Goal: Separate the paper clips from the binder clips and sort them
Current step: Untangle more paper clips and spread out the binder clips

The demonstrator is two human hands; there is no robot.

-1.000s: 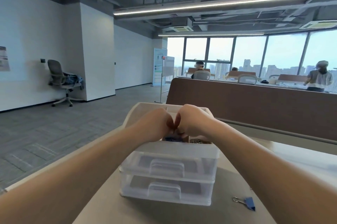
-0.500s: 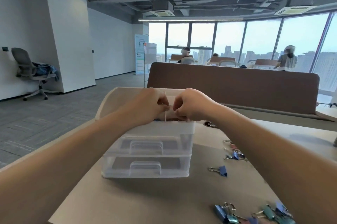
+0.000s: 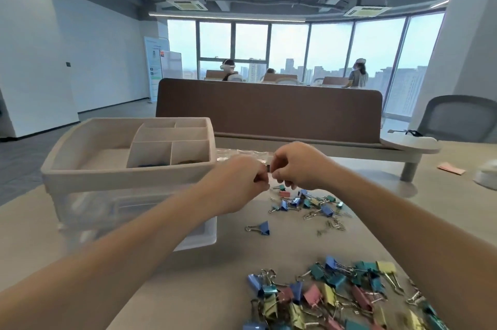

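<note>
My left hand [image 3: 242,182] and my right hand [image 3: 298,165] meet fingertip to fingertip above the table, just right of the beige organizer [image 3: 126,176]. Both have curled fingers and pinch something tiny between them, apparently a small clip. Below them lies a mixed heap of binder clips and paper clips [image 3: 309,202]. A lone blue binder clip [image 3: 263,227] sits nearer me, with loose paper clips [image 3: 333,225] to its right. A big pile of coloured binder clips [image 3: 336,300] fills the near right. Two front organizer compartments hold blue clips [image 3: 153,164] and metal clips [image 3: 191,161].
The organizer stands on clear plastic drawers [image 3: 193,235]. A clear plastic lid [image 3: 242,153] lies behind my hands. A brown desk divider [image 3: 269,112] runs along the far edge. At the right are a grey chair [image 3: 462,120], a pink paper [image 3: 450,168] and a white object [image 3: 486,176].
Both hands have moved together from above the organizer's compartments to the right, over the far heap of clips. My view has swung right and down, bringing the clip piles into sight.
</note>
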